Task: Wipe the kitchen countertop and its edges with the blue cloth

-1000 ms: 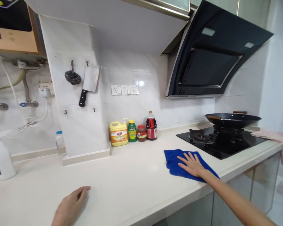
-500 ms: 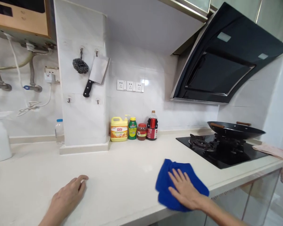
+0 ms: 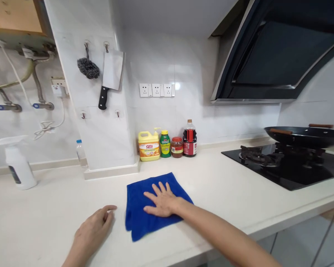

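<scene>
Kitchen counter surface (image 3: 55,211): right hand (image 3: 163,200) lies flat, fingers apart, on blue microfiber cloth (image 3: 137,218) mid-counter, not clamped; left hand (image 3: 93,231) empty, loosely curled beside it; risk: shoving cloth back topples dark sauce bottle (image 3: 189,139).

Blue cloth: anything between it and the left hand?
Nothing visible: the left hand rests on the white countertop, apart from the blue cloth, which lies under the right hand.

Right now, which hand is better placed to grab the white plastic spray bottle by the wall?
Probably the left hand. It rests empty on the pale stone counter, on the bottle's side, nearer the white plastic spray bottle. The right hand lies flat on the blue folded cloth.
</scene>
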`<state>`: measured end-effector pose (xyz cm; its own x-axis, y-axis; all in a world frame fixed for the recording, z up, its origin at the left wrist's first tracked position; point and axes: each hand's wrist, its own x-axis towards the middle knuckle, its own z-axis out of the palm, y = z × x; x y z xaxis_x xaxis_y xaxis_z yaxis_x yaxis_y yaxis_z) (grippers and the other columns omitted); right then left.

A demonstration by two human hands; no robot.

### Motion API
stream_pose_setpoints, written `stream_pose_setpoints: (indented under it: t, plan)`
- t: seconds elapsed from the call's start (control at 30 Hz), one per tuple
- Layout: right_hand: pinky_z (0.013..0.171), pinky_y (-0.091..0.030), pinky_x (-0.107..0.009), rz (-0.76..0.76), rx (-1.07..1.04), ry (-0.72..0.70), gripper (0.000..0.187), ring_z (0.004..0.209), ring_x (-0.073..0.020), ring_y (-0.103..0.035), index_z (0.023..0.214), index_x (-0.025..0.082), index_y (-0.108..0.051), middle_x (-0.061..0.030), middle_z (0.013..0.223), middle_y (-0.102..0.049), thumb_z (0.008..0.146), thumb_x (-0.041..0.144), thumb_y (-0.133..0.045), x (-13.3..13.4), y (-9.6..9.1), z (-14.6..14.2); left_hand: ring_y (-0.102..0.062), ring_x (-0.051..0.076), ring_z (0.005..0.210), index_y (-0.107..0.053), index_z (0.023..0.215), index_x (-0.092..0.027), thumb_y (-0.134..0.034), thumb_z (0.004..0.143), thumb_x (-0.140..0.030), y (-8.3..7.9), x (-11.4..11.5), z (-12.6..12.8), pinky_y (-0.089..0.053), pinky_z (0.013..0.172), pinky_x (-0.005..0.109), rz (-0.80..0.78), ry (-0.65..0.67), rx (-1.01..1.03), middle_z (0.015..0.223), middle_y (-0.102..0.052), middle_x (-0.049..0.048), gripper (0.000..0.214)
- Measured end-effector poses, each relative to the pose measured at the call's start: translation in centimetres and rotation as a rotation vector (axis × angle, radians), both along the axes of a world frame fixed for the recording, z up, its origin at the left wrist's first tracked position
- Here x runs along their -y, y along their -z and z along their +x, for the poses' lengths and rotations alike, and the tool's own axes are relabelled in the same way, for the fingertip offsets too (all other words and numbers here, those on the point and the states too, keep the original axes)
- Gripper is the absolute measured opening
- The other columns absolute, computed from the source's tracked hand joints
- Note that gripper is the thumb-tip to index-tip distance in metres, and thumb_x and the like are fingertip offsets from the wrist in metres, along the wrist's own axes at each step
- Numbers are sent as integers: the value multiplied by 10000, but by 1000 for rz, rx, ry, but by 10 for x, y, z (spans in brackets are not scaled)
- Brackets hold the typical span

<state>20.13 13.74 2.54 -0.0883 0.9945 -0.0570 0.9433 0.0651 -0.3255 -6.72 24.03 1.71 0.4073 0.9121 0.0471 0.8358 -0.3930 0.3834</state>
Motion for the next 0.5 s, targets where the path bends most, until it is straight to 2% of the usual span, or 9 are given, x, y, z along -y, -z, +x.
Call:
stream_pose_setpoints:
  t: [0.13,0.27,0.4,0.5]
  plan:
    - [1232,22,-659,4,47,96,765,1537,-411,27,1593,368,-213,-104,1695,-65,956,793,-235,-39,5,46,-602,256,995,-555,1261,-327,-200,943,-478,-5,2,-2,-409,855,394,-40,-29,-5,986,-670,26,501]
    - [1239,-23,-642,6,97,225,766,1540,-404,-16,1592,370,-214,-93,1696,-92,955,797,-215,-62,11,97,-604,246,886,-557,1247,-333,-206,925,-478,-7,3,0,-411,794,369,-59,-54,-22,841,-630,6,498]
    - [1247,-41,-620,10,120,320,760,1544,-379,-54,1590,365,-228,-79,1694,-122,959,788,-210,-65,17,153,-619,240,918,-572,1249,-356,-242,924,-513,-1,-4,-2,-439,801,347,-54,-81,-17,826,-644,-10,489]
    - [1258,-52,-589,22,126,367,731,1550,-344,-69,1587,362,-243,-58,1694,-134,974,758,-220,-52,23,200,-644,239,921,-604,1246,-362,-264,922,-520,7,-14,-7,-478,790,335,-11,-94,-26,832,-675,-9,496]
